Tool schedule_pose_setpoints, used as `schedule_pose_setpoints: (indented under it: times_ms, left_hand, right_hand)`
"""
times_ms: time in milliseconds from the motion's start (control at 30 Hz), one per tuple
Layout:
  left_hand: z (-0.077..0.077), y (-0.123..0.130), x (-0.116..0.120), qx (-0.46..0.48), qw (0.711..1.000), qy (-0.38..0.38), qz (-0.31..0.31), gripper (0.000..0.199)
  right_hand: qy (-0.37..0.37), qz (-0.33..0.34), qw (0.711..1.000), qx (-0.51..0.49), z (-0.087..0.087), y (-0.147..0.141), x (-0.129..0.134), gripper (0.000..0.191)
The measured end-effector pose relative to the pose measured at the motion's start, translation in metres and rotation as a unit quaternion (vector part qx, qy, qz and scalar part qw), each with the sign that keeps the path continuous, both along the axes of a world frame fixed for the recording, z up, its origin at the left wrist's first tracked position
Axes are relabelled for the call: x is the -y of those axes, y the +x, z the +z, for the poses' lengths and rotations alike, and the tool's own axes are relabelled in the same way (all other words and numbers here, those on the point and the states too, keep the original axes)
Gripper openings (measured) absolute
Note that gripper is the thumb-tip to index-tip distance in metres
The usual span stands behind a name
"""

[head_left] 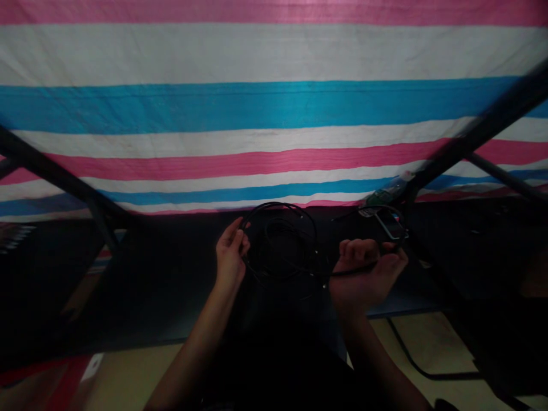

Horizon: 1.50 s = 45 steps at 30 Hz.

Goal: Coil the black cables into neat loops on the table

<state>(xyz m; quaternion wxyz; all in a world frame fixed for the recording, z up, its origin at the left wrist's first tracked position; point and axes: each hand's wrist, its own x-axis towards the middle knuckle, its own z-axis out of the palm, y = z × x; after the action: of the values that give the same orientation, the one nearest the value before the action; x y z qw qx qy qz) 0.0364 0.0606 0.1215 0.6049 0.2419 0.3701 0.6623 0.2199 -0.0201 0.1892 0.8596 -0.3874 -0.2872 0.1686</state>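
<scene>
A thin black cable (315, 228) lies in loose loops between my two hands, over a dark tabletop (171, 274). At the left side of the loops, my left hand (233, 248) pinches the cable between thumb and fingers. My right hand (368, 271) is closed on another stretch of it, which crosses the palm and curves up beyond the fingertips. One cable end points left above my right hand. Small bright spots show on the cable near the middle; their detail is too dark to make out.
A clear bottle with a green label (385, 191) lies at the back right, with a phone-like object (390, 224) in front of it. Striped sheeting (274, 103) hangs behind the table. Dark slanted frame bars (483, 125) stand at both sides.
</scene>
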Motion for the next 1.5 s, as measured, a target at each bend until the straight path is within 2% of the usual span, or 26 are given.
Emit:
schedule_pose_setpoints:
  times_ms: [100,233,500,633,833,933,1067,1200,1367,1433,1500]
  left_hand:
    - [0.005,0.000,-0.001,-0.004,1.000,0.010,0.023,0.031]
    - [0.006,0.003,-0.004,0.011,0.999,0.007,0.040,0.030]
    - [-0.010,0.006,-0.026,0.025,0.999,-0.003,0.044,0.033]
    - [-0.005,0.003,-0.030,0.020,0.999,0.013,0.044,0.032]
    - [0.010,0.003,-0.018,-0.015,0.999,0.031,0.014,0.032]
    - [0.015,0.008,-0.010,-0.030,0.999,0.040,-0.002,0.033]
    - [0.023,0.011,-0.002,-0.038,0.998,0.047,0.015,0.033]
    - [0.031,0.012,0.003,-0.033,0.998,0.046,0.008,0.032]
    - [0.040,0.017,0.011,-0.032,0.998,0.050,-0.026,0.032]
    - [0.042,0.019,0.012,-0.023,0.998,0.050,-0.019,0.031]
    - [0.043,0.019,0.012,-0.014,0.999,0.051,-0.007,0.031]
  right_hand:
    - [0.009,0.016,0.999,0.039,0.006,-0.006,0.006,0.010]
    - [0.022,0.069,0.994,0.082,0.008,-0.010,0.017,0.009]
    - [0.021,0.144,0.983,0.116,-0.010,-0.021,0.041,0.013]
    - [0.012,0.152,0.984,0.094,-0.015,-0.027,0.042,0.014]
    - [-0.014,0.110,0.993,0.038,-0.016,-0.024,0.023,0.014]
    - [-0.060,0.139,0.988,0.027,-0.022,-0.020,0.010,0.013]
    - [-0.103,0.200,0.973,0.054,-0.034,-0.022,0.004,0.014]
    - [-0.164,0.236,0.951,0.114,-0.044,-0.029,0.000,0.019]
    - [-0.248,0.279,0.914,0.162,-0.064,-0.032,-0.038,0.028]
    - [-0.289,0.263,0.892,0.226,-0.070,-0.030,-0.051,0.031]
    - [-0.313,0.228,0.870,0.305,-0.068,-0.025,-0.052,0.035]
